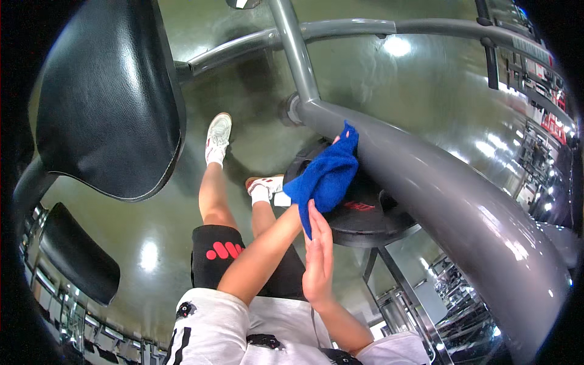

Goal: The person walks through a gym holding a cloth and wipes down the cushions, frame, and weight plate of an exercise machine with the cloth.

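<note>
A blue cloth (331,171), with a fabric texture, covers most of my left hand (336,139). Only a few fingertips show at its upper end, close to the thick grey tube (438,173) of a gym machine. Whether the cloth touches that tube I cannot tell. My right hand (319,269) is raised beside my left wrist, its fingers long and close together. Its fingertips meet the cloth's lower edge, where one corner hangs down between wrist and hand; a grip there is not visible. Below the cloth is a round black item (365,223) with red marking.
A black padded seat (109,100) and a smaller black pad (80,253) stand at the left. A curved grey bar (346,28) crosses the top. A metal-legged stand (399,269) is under the round black item. My shoes (219,134) rest on the glossy green floor (150,219).
</note>
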Motion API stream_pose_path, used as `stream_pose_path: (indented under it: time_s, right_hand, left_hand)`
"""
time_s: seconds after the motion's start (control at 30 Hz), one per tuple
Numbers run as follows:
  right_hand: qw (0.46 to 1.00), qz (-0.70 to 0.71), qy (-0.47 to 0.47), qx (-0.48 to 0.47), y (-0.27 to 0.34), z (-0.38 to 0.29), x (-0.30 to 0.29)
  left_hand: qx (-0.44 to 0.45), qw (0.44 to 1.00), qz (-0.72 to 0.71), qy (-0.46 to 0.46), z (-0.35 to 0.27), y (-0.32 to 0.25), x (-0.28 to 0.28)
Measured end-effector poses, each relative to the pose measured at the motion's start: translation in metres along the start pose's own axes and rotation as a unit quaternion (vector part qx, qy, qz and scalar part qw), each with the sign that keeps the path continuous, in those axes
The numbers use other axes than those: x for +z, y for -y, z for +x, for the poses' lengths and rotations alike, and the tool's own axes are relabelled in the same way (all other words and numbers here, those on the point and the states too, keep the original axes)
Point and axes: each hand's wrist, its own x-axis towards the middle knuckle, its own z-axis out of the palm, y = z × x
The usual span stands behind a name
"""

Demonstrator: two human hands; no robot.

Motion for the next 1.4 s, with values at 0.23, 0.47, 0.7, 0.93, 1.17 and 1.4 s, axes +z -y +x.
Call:
stream_pose_path:
  time_s: [0.23,0.47,0.7,0.93,1.17,1.4]
  right_hand:
    - [1.000,0.017,-0.004,-0.026,-0.003,-0.004,0.002]
    - [0.998,-0.003,-0.013,-0.057,-0.002,0.003,0.006]
    - [0.993,0.060,-0.079,-0.068,-0.009,0.006,0.005]
    - [0.952,0.057,-0.234,-0.187,-0.007,0.013,-0.011]
    - [0.928,0.062,-0.291,-0.223,-0.004,0.009,-0.018]
    - [0.782,-0.046,-0.496,-0.375,-0.008,0.010,-0.068]
  left_hand:
    - [-0.022,0.997,-0.080,0.000,-0.014,0.003,0.002]
    - [-0.046,0.985,-0.163,-0.008,0.002,0.013,0.004]
    - [-0.071,0.965,-0.251,-0.010,-0.018,0.015,0.015]
    - [-0.018,0.979,0.180,0.093,0.027,-0.032,0.004]
    - [-0.047,0.931,0.351,0.087,0.058,-0.004,-0.013]
    - [0.126,0.978,0.128,0.107,0.046,-0.147,0.056]
